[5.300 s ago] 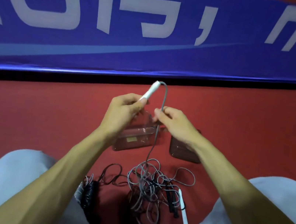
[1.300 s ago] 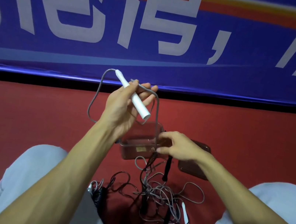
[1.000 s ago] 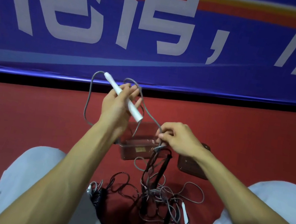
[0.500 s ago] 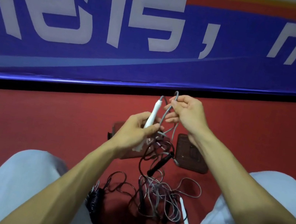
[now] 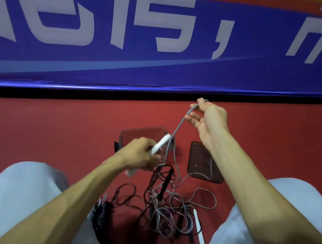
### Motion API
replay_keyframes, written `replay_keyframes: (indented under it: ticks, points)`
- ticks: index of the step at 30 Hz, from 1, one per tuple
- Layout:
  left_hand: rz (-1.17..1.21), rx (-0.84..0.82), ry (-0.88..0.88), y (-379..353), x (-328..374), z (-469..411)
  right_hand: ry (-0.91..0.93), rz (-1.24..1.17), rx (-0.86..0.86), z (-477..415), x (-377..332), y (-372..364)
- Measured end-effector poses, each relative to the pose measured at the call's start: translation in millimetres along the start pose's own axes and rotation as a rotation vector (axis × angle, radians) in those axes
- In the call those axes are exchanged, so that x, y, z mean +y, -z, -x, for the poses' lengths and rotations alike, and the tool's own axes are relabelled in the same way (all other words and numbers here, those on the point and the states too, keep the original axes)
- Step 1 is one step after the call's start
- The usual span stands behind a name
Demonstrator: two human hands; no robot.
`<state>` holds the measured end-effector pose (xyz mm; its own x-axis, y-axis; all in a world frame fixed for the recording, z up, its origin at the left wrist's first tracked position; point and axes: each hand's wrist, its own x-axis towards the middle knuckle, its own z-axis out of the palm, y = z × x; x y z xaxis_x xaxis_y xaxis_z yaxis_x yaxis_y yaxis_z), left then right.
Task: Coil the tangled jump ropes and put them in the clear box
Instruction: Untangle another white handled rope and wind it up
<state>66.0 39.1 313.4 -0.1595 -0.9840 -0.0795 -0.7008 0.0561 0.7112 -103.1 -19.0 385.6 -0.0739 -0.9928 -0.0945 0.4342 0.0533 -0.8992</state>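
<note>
My left hand (image 5: pixel 140 156) grips a white jump rope handle (image 5: pixel 160 144) low over the clear box (image 5: pixel 145 135). My right hand (image 5: pixel 209 117) is raised to the upper right and pinches the grey rope (image 5: pixel 178 128), which runs down taut to the left hand. A tangled pile of grey and black ropes (image 5: pixel 165 209) lies on the red floor between my knees. A black handle (image 5: pixel 166 184) hangs lifted from the pile, caught in the grey rope. The second white handle (image 5: pixel 198 229) lies at the pile's right side.
The box's lid (image 5: pixel 204 162) lies flat to the right of the box. A black coiled cord (image 5: pixel 101 213) rests by my left knee. A blue banner wall (image 5: pixel 167 49) closes off the far side of the red floor (image 5: pixel 50 125).
My right hand has pulled the grey rope up and to the right. My left hand has dropped lower with the white handle, and the rope is stretched between them.
</note>
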Motion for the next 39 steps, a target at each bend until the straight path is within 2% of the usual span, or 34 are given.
replay_keyframes:
  ticks: [2,3,5,8,12,17,19,22,24,28,34,37,39]
  points:
    - [0.183,0.108,0.014,0.0,1.7,-2.8,-0.02,-0.01,-0.074,3.5,-1.0,-1.9]
    - [0.307,0.108,0.006,0.4,4.9,-2.5,-0.031,-0.029,-0.108,4.7,-1.2,-3.0]
    - [0.472,0.04,-0.023,-0.2,11.4,-0.7,-0.048,-0.078,-0.162,6.6,-0.5,-5.3]
    - [0.585,-0.007,-0.046,-3.1,18.4,1.4,-0.06,-0.135,-0.19,8.6,0.1,-8.1]
    - [0.715,0.188,-0.06,0.5,23.8,1.1,-0.041,-0.143,-0.199,6.7,1.7,-6.3]
    - [1.117,0.34,-0.067,21.5,34.3,3.4,0.052,0.387,-0.228,5.1,14.8,-3.2]
    - [1.238,0.365,-0.077,30.1,35.4,4.6,0.103,0.611,-0.344,7.4,24.4,-3.5]
    - [1.394,0.405,-0.065,40.0,35.8,7.6,0.272,1.125,-0.622,6.2,43.0,0.9]
    - [1.475,0.441,-0.056,45.6,35.5,9.5,0.285,1.272,-0.693,6.3,51.8,3.4]
    - [1.7,0.497,-0.128,62.7,35.2,14.5,0.21,1.304,-0.767,9.3,63.1,9.3]
    - [1.681,0.382,-0.169,58.7,42.6,19.0,0.47,1.221,-0.745,20.0,66.4,-3.3]
    - [1.792,0.43,-0.207,59.3,39.7,15.2,0.355,1.256,-0.756,16.8,69.7,-4.0]
    - [1.776,0.508,-0.216,64.1,31.9,10.3,0.235,1.108,-0.684,16.8,67.3,-5.5]
